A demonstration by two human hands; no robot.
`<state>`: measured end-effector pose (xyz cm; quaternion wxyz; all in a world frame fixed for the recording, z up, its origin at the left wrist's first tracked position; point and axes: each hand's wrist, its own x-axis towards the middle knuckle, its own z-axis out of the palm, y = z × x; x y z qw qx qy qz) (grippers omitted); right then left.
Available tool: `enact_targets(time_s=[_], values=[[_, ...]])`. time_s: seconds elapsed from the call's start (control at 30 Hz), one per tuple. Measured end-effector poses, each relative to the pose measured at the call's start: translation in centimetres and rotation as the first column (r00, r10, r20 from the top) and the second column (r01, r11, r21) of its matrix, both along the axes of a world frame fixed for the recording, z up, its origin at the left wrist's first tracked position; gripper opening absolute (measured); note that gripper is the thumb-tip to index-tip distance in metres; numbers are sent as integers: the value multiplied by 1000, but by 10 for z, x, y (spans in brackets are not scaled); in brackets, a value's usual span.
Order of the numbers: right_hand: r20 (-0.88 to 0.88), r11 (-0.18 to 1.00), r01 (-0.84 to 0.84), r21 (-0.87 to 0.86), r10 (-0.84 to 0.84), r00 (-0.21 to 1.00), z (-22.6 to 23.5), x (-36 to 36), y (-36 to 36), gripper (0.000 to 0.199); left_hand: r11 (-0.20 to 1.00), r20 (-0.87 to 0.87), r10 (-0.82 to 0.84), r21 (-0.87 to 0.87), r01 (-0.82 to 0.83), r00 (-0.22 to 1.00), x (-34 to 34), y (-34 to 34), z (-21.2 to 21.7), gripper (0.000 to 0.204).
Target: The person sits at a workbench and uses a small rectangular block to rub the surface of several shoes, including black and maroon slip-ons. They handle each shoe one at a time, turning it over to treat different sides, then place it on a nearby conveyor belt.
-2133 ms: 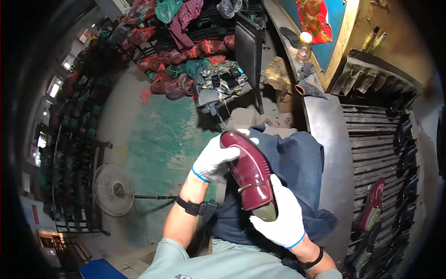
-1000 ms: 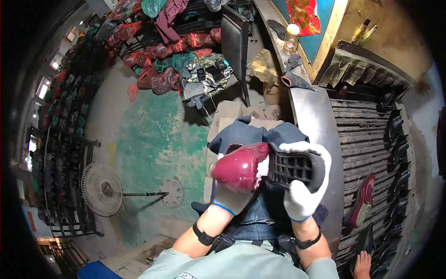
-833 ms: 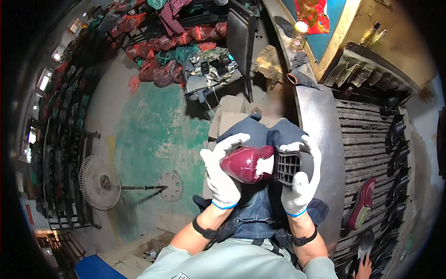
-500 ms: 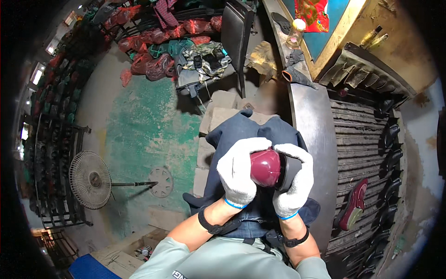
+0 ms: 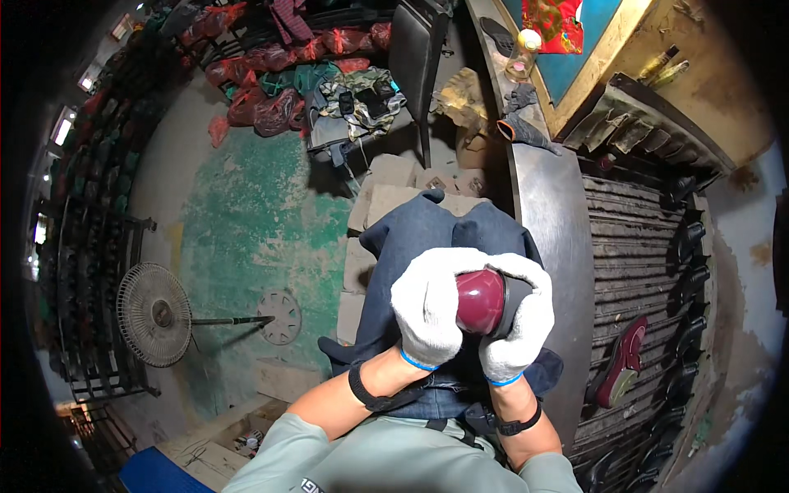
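At the lower left of the frame the fan (image 5: 154, 313) stands on the green floor (image 5: 246, 214). In the centre, your left hand (image 5: 429, 306) is wrapped around the dark red shoe (image 5: 480, 301), and your right hand (image 5: 521, 327) clasps its other side. A second ago the black sole faced you; now the shoe is turned end-on, so you are looking at its rounded end. At the right, another red shoe (image 5: 620, 364) lies on the slatted rack (image 5: 649, 271).
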<state>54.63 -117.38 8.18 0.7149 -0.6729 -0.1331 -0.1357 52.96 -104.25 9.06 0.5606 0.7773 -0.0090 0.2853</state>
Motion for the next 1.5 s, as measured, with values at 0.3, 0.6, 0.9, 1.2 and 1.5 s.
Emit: enact_targets(time_s=[0.3, 0.6, 0.9, 1.2, 1.5], values=[[-155, 996, -89, -29, 84, 984, 5, -30, -12, 76, 994, -69, -90, -68, 85, 994, -37, 1, -1, 32], [-815, 975, -116, 188, 221, 535, 21, -92, -40, 64, 342, -527, -342, -841, -419, 778, -91, -20, 7, 68], [-727, 949, 64, 308, 191, 660, 0, -95, -26, 48, 61, -402, -657, -872, -487, 638, -92, -4, -10, 48], [-615, 995, -84, -58, 31, 788, -17, -98, -26, 48, 125, -465, -582, -862, -492, 667, -92, -8, -19, 48], [-494, 935, -301, -188, 175, 852, -32, -77, -50, 53, 192, -408, -647, -905, -379, 644, -96, 19, -27, 63]])
